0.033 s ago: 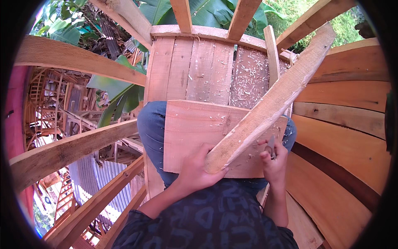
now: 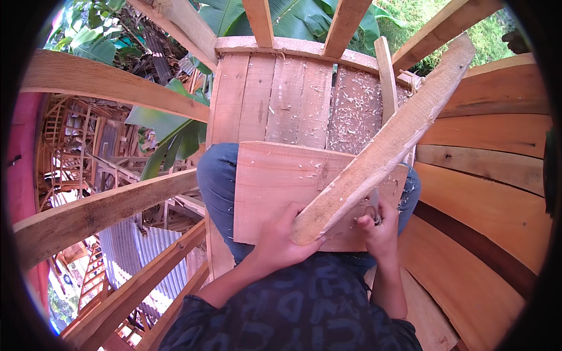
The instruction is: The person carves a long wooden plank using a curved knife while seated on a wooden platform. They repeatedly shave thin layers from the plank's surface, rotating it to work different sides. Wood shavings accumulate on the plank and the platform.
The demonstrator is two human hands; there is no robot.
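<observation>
Above a board (image 2: pixel 263 181) across a person's lap (image 2: pixel 218 178), a long plank (image 2: pixel 380 146) slants outward from the gripping fingers of the left hand (image 2: pixel 280 235), while the right hand (image 2: pixel 383 233) clasps a small knife (image 2: pixel 374 199) beside it, apparently mid-whittling, the next stroke likely needing a steady hold.
</observation>
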